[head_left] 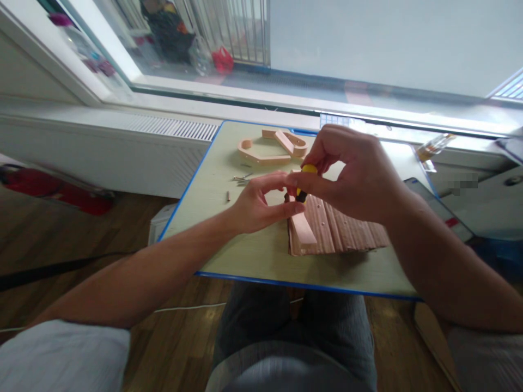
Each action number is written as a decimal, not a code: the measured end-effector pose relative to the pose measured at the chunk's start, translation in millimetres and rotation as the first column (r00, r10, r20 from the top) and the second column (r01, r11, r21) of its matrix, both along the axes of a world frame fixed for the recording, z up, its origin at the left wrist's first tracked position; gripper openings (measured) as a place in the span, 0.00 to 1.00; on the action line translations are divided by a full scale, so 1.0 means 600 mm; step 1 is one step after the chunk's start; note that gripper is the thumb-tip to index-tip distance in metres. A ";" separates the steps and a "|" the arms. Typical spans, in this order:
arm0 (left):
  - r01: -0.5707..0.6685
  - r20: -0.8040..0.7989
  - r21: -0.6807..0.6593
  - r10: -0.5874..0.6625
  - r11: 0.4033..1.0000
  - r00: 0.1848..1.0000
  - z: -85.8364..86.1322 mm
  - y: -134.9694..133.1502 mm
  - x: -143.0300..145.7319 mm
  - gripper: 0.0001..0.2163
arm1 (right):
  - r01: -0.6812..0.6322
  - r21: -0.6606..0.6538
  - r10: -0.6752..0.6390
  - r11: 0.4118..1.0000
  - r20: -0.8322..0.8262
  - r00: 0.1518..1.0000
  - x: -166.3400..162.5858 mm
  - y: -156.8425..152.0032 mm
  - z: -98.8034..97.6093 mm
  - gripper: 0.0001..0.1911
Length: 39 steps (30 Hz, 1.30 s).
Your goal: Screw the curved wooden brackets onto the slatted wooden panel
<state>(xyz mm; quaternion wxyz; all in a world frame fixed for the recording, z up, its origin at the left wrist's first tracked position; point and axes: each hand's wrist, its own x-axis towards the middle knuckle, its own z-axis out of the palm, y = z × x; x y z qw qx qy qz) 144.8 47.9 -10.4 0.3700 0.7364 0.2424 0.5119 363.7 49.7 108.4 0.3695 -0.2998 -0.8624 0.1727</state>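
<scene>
My right hand is closed around a screwdriver with a yellow and black handle, held upright over a light wooden bar. The bar lies on a slatted wooden panel on the small table. My left hand pinches its fingertips together at the screwdriver's lower end, right above the bar; what it pinches is too small to make out. Curved wooden parts lie at the table's far side.
A few small screws and a dowel lie left of my hands. The table has a blue edge and stands against a window sill with a radiator. A tablet and another desk are at the right.
</scene>
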 end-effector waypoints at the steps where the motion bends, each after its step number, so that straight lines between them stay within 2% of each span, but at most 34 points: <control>1: -0.002 0.014 0.008 0.002 1.000 1.000 -0.003 0.001 0.000 0.14 | 0.014 0.005 -0.014 1.000 -0.006 1.000 -0.003 -0.001 -0.004 0.14; 3: 0.003 0.040 0.017 -0.003 1.000 0.999 -0.007 0.003 0.001 0.17 | 0.039 0.014 -0.039 0.999 -0.012 0.999 -0.008 -0.001 -0.009 0.18; 7: 0.013 0.046 0.020 -0.013 1.000 0.999 -0.008 0.007 0.000 0.13 | 0.091 -0.029 -0.091 0.995 0.005 0.996 -0.010 0.005 -0.015 0.22; 10: 0.014 0.021 -0.015 -0.013 1.000 1.000 -0.004 0.007 -0.002 0.12 | 0.067 -0.087 -0.068 0.994 -0.009 0.998 -0.002 0.010 -0.011 0.17; 13: 0.026 0.039 -0.053 -0.024 0.998 0.999 -0.001 0.005 -0.002 0.12 | -0.027 -0.138 0.022 0.990 -0.037 0.999 0.010 0.009 0.000 0.10; 18: 0.057 0.063 -0.071 -0.053 0.996 0.997 -0.001 0.003 -0.001 0.11 | -0.113 -0.132 0.117 0.985 0.027 0.993 0.024 0.002 0.020 0.06; 25: 0.061 0.010 -0.061 -0.060 0.996 0.998 0.003 0.004 -0.004 0.09 | -0.054 -0.133 0.060 0.990 0.041 0.997 0.016 0.000 0.019 0.04; 31: 0.024 0.000 -0.036 -0.024 0.999 1.000 0.005 0.002 -0.005 0.09 | -0.063 -0.083 0.058 0.995 -0.051 0.997 -0.001 -0.002 0.000 0.09; 39: -0.006 0.015 -0.030 0.007 1.000 1.000 0.001 0.001 -0.002 0.19 | 0.037 -0.029 -0.038 0.999 -0.047 0.998 -0.010 -0.001 -0.017 0.17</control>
